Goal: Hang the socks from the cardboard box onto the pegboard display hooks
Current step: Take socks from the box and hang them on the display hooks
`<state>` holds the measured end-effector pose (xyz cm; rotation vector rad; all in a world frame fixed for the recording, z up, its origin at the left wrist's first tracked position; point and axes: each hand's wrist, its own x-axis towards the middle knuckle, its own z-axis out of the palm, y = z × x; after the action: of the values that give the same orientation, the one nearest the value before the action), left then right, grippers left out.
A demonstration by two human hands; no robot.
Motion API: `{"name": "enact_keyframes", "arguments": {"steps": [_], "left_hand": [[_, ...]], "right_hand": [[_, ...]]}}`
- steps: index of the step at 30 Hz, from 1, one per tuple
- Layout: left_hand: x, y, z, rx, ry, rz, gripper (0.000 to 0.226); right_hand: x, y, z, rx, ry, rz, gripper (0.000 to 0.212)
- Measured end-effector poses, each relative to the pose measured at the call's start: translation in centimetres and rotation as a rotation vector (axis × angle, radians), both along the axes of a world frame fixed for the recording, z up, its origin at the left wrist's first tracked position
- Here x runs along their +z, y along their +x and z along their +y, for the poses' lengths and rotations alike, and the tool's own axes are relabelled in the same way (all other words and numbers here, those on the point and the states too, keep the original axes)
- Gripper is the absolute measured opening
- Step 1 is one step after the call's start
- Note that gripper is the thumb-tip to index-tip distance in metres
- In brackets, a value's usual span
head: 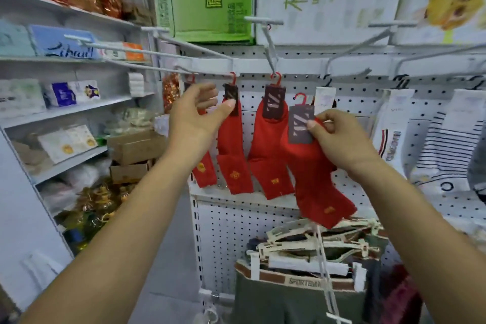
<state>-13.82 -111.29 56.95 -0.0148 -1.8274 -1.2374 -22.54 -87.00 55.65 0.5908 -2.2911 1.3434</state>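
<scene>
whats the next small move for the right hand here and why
Probably raise the right hand so the red sock it pinches gets its red hanger up and over a peg. That hanger hangs free below the pegs, while the other red socks already hang. The left hand is open beside them.

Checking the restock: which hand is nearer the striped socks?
Right. The right hand, pinching a red sock, is left of the striped socks; the left hand is farther left.
</scene>
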Motion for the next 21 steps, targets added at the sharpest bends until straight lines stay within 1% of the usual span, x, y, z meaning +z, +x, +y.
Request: {"name": "enact_keyframes", "arguments": {"steps": [2,5,6,8,9,10,12,15,18,21], "left_hand": [[1.1,-1.4,-0.5,-0.005,-0.055,0.004,0.039],[2.4,-2.5,-0.7,0.047,-0.100,0.035,0.023],[2.6,-2.6,-0.9,0.081,-0.090,0.053,0.023],[2.9,-2.7,-1.4,0.153,-0.068,0.086,0.034],[3.0,-2.7,-1.6,0.162,-0.076,0.113,0.035],[3.1,-2.8,-1.7,0.147,-0.093,0.140,0.034],[3.3,-2.7,-1.7,0.105,-0.129,0.163,0.024],[3.2,-2.3,-2.0,0.031,-0.125,0.194,0.012],[2.9,-2.0,-2.5,-0.037,-0.149,0.195,0.008],[2.6,-1.9,-2.9,-0.062,-0.196,0.196,0.009]], "right_hand": [[0.2,0.3,-1.7,-0.007,-0.029,0.036,0.014],[1.1,0.5,-3.8,-0.031,-0.089,0.094,0.013],[1.4,0.4,-4.2,-0.051,-0.109,0.119,0.014],[2.2,0.3,-4.8,-0.075,-0.159,0.138,0.015],[2.5,0.3,-5.1,-0.074,-0.169,0.139,0.013],[2.9,0.3,-5.4,-0.074,-0.159,0.140,0.011],[3.3,0.1,-6.0,-0.062,-0.136,0.141,0.009],[3.4,-0.5,-6.7,-0.056,-0.114,0.090,0.009],[2.9,-0.8,-7.2,-0.078,-0.082,0.014,0.018],[2.8,-0.9,-7.6,-0.106,-0.095,-0.007,0.017]]}}
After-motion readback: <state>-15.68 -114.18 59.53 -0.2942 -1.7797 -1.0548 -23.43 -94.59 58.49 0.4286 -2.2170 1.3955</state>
